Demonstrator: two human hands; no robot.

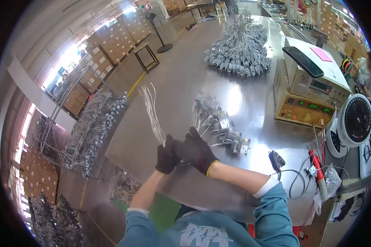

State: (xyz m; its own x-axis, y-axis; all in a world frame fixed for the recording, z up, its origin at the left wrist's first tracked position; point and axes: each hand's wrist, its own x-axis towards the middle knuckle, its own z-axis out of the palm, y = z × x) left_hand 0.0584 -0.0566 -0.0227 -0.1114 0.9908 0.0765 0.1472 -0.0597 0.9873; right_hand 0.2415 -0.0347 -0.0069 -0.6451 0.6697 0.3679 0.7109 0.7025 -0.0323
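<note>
Both my hands wear dark knit gloves and meet above the near part of the metal table (181, 94). My left hand (167, 157) is closed round a bundle of thin white wires (153, 117), whose loose ends stick up and away from me. My right hand (199, 153) is beside it, fingers curled and slightly blurred. What it grips is hidden, though a bit of shiny metal (184, 163) shows beneath the hands. Just beyond my right hand lies a loose pile of wired metal parts (220, 123), some with small silvery housings.
A tall heap of wired parts (240, 51) stands at the table's far end. To the right are a stacked test instrument (309, 94) with a phone (303, 61) on top, a small fan (355, 119), a red-handled tool (316, 164) and a black cable plug (277, 160). A loaded rack (92, 127) stands left.
</note>
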